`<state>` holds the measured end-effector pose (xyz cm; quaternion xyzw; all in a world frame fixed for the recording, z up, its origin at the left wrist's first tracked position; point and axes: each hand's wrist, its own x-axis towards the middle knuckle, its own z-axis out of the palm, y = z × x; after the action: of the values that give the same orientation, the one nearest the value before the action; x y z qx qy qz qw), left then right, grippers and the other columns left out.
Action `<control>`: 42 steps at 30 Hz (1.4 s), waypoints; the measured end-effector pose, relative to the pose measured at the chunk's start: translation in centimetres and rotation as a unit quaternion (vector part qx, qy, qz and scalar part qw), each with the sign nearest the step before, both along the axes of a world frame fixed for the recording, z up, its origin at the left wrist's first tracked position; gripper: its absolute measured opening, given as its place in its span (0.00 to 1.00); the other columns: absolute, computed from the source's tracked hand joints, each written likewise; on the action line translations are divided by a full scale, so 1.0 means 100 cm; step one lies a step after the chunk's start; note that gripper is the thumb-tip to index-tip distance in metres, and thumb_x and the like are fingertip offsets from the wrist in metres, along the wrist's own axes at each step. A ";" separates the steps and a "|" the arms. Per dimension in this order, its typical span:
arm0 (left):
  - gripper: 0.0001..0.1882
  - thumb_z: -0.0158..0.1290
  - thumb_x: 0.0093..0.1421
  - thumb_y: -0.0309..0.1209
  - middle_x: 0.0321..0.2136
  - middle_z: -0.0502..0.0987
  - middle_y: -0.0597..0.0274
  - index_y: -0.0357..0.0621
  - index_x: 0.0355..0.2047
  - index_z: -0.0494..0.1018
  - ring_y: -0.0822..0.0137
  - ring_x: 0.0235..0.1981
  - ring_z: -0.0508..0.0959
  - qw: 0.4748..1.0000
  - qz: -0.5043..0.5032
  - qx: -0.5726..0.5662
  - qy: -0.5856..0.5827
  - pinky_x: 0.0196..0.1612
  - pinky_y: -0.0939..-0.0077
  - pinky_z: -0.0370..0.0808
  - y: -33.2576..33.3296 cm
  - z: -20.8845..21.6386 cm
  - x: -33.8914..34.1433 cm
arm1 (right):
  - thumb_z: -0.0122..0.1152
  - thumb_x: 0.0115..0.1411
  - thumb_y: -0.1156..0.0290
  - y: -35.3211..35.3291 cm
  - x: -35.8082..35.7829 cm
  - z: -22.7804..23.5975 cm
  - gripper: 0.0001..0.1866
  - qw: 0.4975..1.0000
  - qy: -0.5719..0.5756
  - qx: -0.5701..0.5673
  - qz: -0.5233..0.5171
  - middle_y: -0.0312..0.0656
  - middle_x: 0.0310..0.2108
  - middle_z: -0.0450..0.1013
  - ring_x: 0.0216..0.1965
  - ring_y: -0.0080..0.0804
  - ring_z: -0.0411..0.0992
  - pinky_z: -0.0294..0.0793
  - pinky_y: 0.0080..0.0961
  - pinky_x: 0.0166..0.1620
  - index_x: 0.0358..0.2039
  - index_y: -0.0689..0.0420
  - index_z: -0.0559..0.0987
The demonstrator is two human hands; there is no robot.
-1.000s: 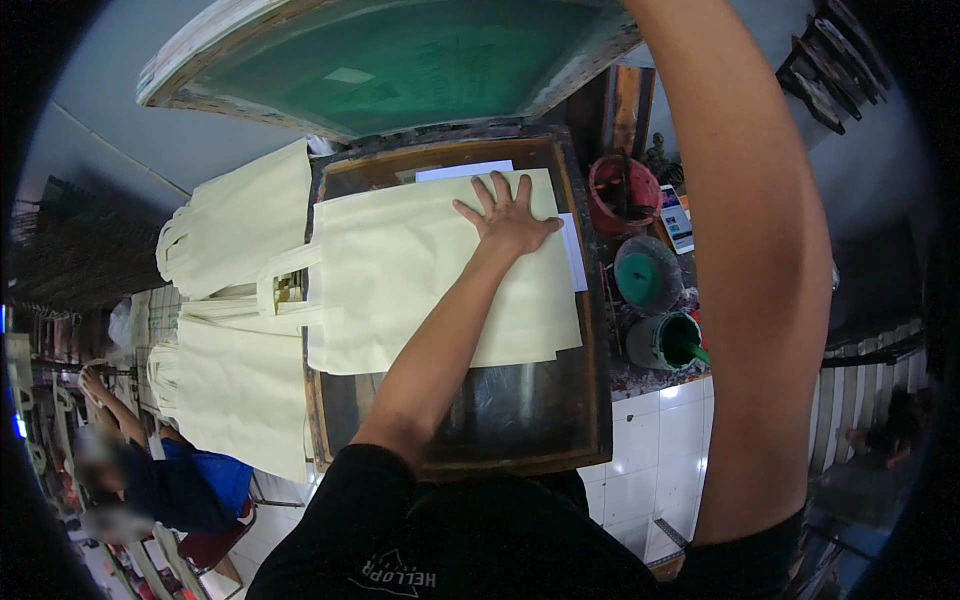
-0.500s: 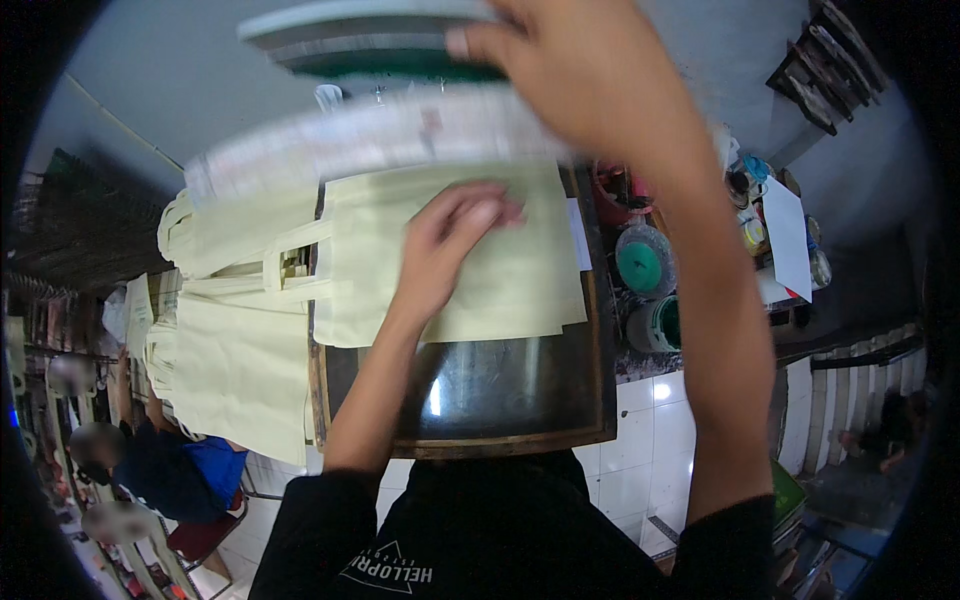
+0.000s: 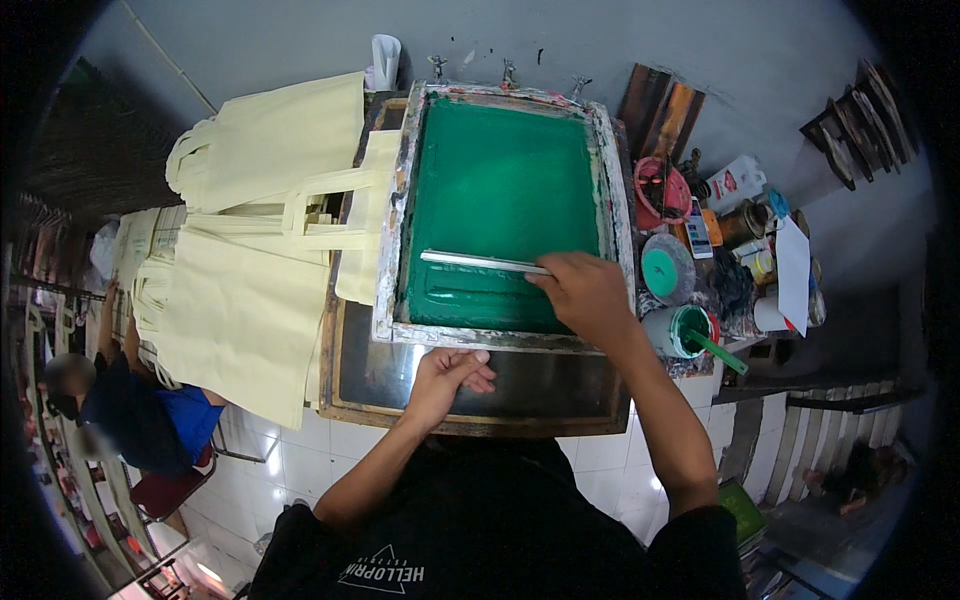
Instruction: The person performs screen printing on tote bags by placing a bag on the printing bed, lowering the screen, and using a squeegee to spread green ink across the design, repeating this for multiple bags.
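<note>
The right hand (image 3: 590, 293) grips a pale blade (image 3: 480, 262) toward its right end, a hold that seems meant to leave its long edge lying crosswise over the green ink (image 3: 505, 180). The left hand (image 3: 447, 383), empty and loosely curled, hangs just beside the frame's near edge, perhaps to stay out of the ink; whether it touches cannot be told. The frame (image 3: 620, 190), its raised rim likely keeping the ink in, lies over a cream bag (image 3: 362, 275) on the glass-topped bench (image 3: 480, 422). Only the bag's left part shows, its handles stretched left, apparently to lie clear of the frame. Metal clamps (image 3: 509, 72) stand behind the frame's far edge, possibly to steady that side. To the left, bags in two stacks, one far (image 3: 285, 140) and one near (image 3: 230, 310), lie with handles outward, seemingly for easy reach. On the right, a bowl (image 3: 684, 260) of green and a tub (image 3: 660, 330) with a green handle (image 3: 720, 355) leaning out stand near the right hand, probably for convenience, with a pink bucket (image 3: 640, 200) and a phone (image 3: 697, 228) beyond
</note>
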<state>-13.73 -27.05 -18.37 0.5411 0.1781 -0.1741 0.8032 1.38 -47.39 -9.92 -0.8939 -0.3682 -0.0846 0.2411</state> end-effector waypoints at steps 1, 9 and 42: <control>0.16 0.56 0.68 0.36 0.29 0.82 0.51 0.31 0.36 0.77 0.65 0.27 0.83 1.000 0.000 -0.001 -0.003 0.34 0.74 0.79 0.003 0.001 0.001 | 0.67 0.59 0.65 -0.001 -0.001 0.012 0.10 1.000 0.013 -0.002 0.003 0.46 0.24 0.74 0.29 0.46 0.76 0.73 0.39 0.30 0.29 0.57 0.78; 0.15 0.56 0.68 0.35 0.25 0.81 0.52 0.31 0.36 0.77 0.65 0.24 0.82 1.000 0.007 -0.014 -0.015 0.30 0.73 0.78 -0.001 -0.002 -0.001 | 0.65 0.62 0.62 -0.001 -0.038 -0.011 0.12 0.999 -0.001 -0.017 0.036 0.43 0.21 0.75 0.25 0.45 0.76 0.74 0.40 0.29 0.27 0.55 0.75; 0.12 0.58 0.60 0.30 0.36 0.81 0.44 0.40 0.43 0.78 0.43 0.37 0.80 0.699 -0.036 0.597 -0.393 0.42 0.52 0.75 0.095 0.075 0.279 | 0.56 0.58 0.30 0.058 0.190 -0.031 0.36 0.983 -0.100 -0.117 -0.104 0.47 0.29 0.80 0.32 0.50 0.80 0.76 0.48 0.32 0.31 0.56 0.81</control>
<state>14.15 -17.58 -10.82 0.9323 -0.1065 0.1683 0.3020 20.41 -41.58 -12.98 -0.9364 -0.3031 -0.1540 0.0868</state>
